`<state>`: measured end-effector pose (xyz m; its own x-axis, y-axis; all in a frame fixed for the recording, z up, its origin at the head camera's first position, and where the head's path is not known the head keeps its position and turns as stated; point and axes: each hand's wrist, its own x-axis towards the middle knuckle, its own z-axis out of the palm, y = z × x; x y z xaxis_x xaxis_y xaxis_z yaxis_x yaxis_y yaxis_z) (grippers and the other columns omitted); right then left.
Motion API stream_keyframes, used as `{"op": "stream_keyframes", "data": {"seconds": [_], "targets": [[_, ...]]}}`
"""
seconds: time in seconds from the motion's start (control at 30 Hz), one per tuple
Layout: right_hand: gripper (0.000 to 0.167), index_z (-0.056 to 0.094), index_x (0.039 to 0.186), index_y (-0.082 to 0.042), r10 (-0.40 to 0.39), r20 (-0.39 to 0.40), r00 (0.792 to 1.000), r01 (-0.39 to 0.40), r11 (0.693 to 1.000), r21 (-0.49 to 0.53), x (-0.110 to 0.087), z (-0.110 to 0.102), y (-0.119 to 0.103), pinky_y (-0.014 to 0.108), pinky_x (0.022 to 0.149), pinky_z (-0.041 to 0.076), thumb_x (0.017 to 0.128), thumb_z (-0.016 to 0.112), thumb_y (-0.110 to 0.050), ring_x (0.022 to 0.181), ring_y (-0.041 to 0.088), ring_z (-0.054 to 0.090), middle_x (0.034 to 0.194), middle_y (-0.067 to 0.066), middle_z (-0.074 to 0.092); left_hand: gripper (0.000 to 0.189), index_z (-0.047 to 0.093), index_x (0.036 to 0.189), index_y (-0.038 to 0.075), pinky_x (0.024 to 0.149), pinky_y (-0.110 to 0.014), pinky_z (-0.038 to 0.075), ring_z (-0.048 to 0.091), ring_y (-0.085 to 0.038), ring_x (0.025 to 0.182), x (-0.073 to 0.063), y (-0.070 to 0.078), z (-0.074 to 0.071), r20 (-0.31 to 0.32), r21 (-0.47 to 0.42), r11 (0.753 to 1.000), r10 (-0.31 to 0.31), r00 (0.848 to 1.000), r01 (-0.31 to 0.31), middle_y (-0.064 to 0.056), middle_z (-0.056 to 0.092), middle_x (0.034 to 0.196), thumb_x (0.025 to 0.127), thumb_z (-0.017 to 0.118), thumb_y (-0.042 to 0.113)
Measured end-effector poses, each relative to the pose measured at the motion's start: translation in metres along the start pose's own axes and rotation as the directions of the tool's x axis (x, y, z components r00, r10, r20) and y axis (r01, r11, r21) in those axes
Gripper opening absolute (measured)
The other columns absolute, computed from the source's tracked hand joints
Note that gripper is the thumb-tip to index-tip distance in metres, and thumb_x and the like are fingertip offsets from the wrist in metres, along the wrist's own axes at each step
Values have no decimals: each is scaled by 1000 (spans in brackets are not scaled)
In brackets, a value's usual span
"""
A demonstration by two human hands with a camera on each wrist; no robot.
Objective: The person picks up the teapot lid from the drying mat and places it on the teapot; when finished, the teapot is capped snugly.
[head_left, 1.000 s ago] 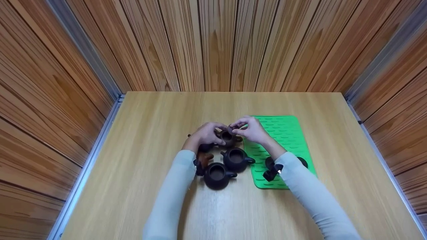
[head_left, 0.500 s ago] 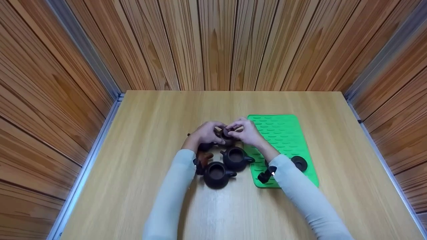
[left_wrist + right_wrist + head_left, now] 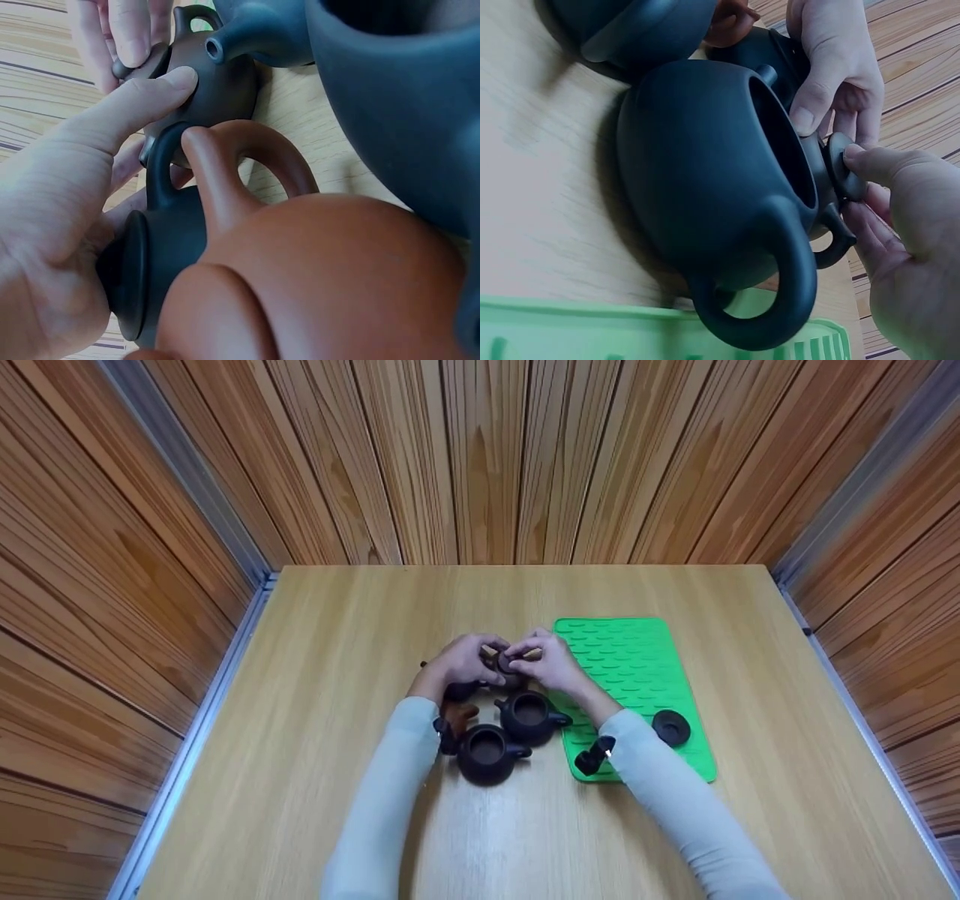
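In the head view my left hand (image 3: 471, 660) grips a small dark brown teapot (image 3: 217, 90); its thumb presses the body near the rim. My right hand (image 3: 547, 661) pinches that teapot's round lid (image 3: 844, 169) between thumb and fingers, at the pot's mouth. Whether the lid is fully seated cannot be told. Under my left wrist stand a lidded black teapot (image 3: 180, 232) and a lidded reddish-brown teapot (image 3: 337, 262). Two black teapots with open tops, a middle one (image 3: 530, 718) and a front one (image 3: 487, 755), stand nearer to me.
A green ridged mat (image 3: 622, 660) lies to the right on the wooden table (image 3: 337, 660). On it rests a black round lid (image 3: 671, 727), beside my right sleeve. Plank walls (image 3: 487, 465) enclose the table at the back and sides.
My right hand has moved slightly left and towards me, bringing the lid from beside the brown teapot's opening down onto its mouth. The left hand stays in place.
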<state>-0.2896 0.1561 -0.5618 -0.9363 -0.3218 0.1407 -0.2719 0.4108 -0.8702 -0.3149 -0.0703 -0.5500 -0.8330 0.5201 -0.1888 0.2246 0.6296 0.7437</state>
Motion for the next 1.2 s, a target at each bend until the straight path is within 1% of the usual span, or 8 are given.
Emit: {"op": "stream_keyframes", "data": {"seconds": [0.3,0.53,0.7,0.8,0.97,1.03,1.1,1.2], "targets": [[22,84,117,6,19,21,1000,-19,1000,20,-1,2,0,56,109,64,96,85,2,121,47,74,121,27,68,60,72,148,17,129,-51,47,64,-36,148,0,1,1,-4,-3,1000,-3,1000,3,-14,71,156,92,95,18],[25,83,122,3,17,44,999,-17,1000,-17,-2,2,3,55,108,63,97,85,-3,122,42,71,124,27,70,59,73,146,14,126,-51,50,66,-36,144,-1,2,1,-12,-14,1000,13,1000,-13,-15,71,155,91,95,17],[26,83,124,2,29,51,998,-29,1000,-12,-2,2,3,58,110,62,98,84,-4,125,42,68,127,27,69,60,72,147,15,125,-50,50,67,-35,143,-1,2,1,-17,-1,1000,-2,1000,2,-14,71,155,91,95,18],[26,83,124,2,37,51,998,-37,999,-4,-3,2,3,54,109,61,99,84,-4,125,41,67,127,26,68,60,72,147,16,126,-50,49,66,-34,144,-1,2,1,-16,6,1000,-5,1000,5,-13,71,156,92,95,19],[26,83,125,0,46,56,997,-45,999,-3,-4,1,3,36,101,58,100,83,-6,121,37,68,126,23,67,59,72,147,14,126,-50,50,66,-35,144,-1,2,1,-12,6,1000,0,1000,0,-13,70,157,93,94,18],[26,83,126,-1,48,60,997,-47,999,-7,-4,1,3,32,99,56,100,83,-7,120,36,68,126,22,67,58,72,147,14,126,-50,50,66,-35,144,-1,3,1,-11,9,1000,5,1000,-5,-13,70,157,93,94,17],[27,83,127,-1,48,63,997,-46,999,-19,-4,1,3,34,100,56,101,83,-8,121,36,68,126,22,67,57,72,147,13,126,-50,50,66,-35,145,-1,4,1,-9,24,1000,14,1000,-14,-13,70,157,94,93,17],[27,83,127,-3,51,70,996,-49,998,-28,-4,-1,2,41,106,55,100,84,-8,124,37,66,127,22,68,56,73,147,13,127,-49,50,66,-34,146,-2,7,0,-9,69,997,26,1000,-25,-14,71,156,95,93,18]]}}
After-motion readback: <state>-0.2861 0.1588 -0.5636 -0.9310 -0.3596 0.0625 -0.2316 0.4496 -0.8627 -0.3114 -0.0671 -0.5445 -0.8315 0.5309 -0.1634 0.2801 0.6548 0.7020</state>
